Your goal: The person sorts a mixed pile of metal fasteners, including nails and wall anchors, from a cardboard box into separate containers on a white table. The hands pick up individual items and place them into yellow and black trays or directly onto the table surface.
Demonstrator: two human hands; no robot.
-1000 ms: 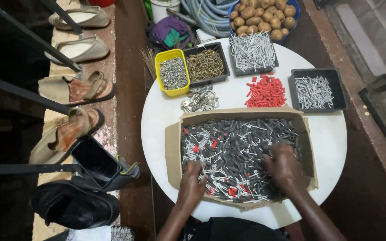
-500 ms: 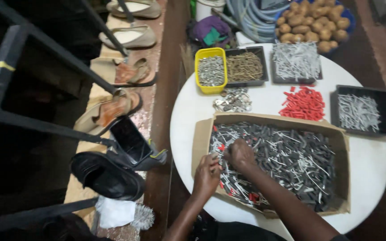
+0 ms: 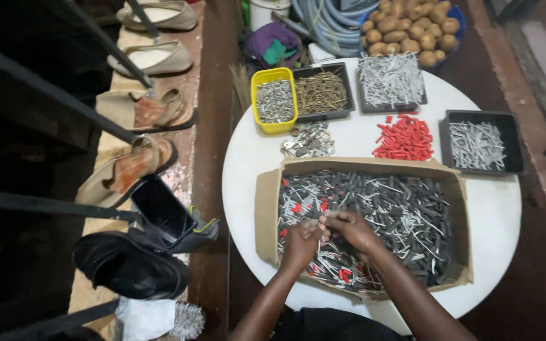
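Note:
A shallow cardboard box [image 3: 268, 208] lies on a round white table [image 3: 500, 215], filled with mixed dark grey plugs, silver screws and red plugs. My left hand [image 3: 301, 242] and my right hand [image 3: 350, 227] meet over the box's left half, fingertips pressed together among the pieces. Whatever small piece they pinch is hidden by the fingers. Behind the box sit a pile of red plugs [image 3: 406, 137] and a small heap of metal bits [image 3: 308, 141].
Sorting trays line the table's far side: a yellow tub of screws [image 3: 274, 101], a black tray of brownish screws [image 3: 321, 92], one of white plugs [image 3: 390, 81], and one of nails [image 3: 480, 143] at right. Shoes [image 3: 135, 165] line the floor at left; potatoes [image 3: 412, 25] lie behind.
My right hand moved from the box's right side to its left half and joined my left hand. The view shifted, so the table now sits further right in frame.

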